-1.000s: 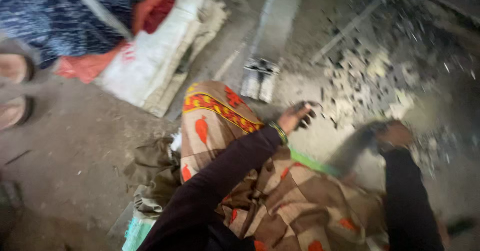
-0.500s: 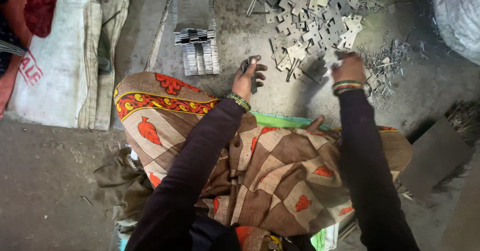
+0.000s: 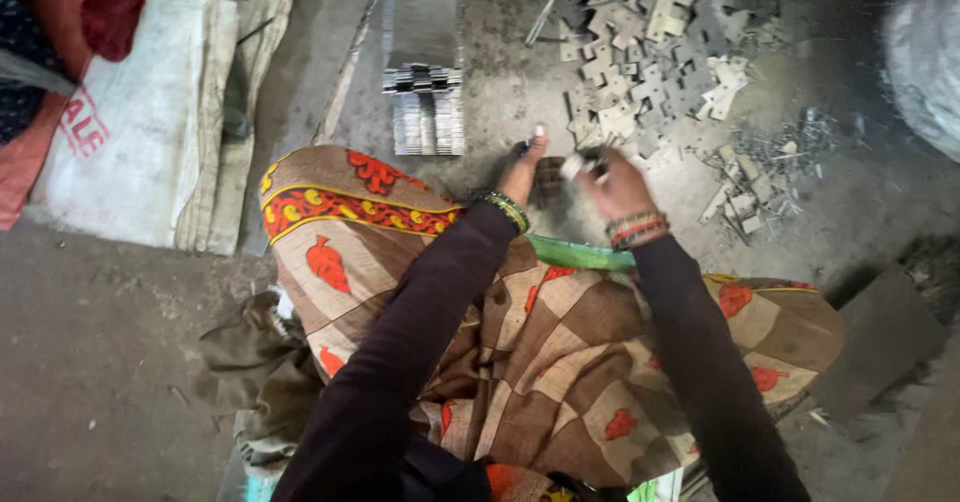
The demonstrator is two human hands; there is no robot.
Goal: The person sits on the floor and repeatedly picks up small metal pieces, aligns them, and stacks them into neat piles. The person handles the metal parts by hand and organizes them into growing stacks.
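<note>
I sit on the floor with a brown patterned cloth (image 3: 560, 362) over my knees. My left hand (image 3: 522, 172) and my right hand (image 3: 612, 184) meet just in front of my knees, both closed on small flat metal pieces (image 3: 560, 170) held between them. Bangles ring both wrists. A loose heap of cut metal plates (image 3: 650, 52) lies on the floor beyond my right hand. A neat stack of metal pieces (image 3: 425, 112) stands beyond my left hand.
A white sack (image 3: 140, 122) lies at the left, with another person's red and dark clothing (image 3: 70, 22) at the top left corner. Small metal scraps (image 3: 770, 167) litter the floor at right. A dark flat slab (image 3: 880, 337) rests at lower right.
The view has swung from left to centre on my lap. My hands, spread apart before, have come together in front of my knees with metal pieces in them.
</note>
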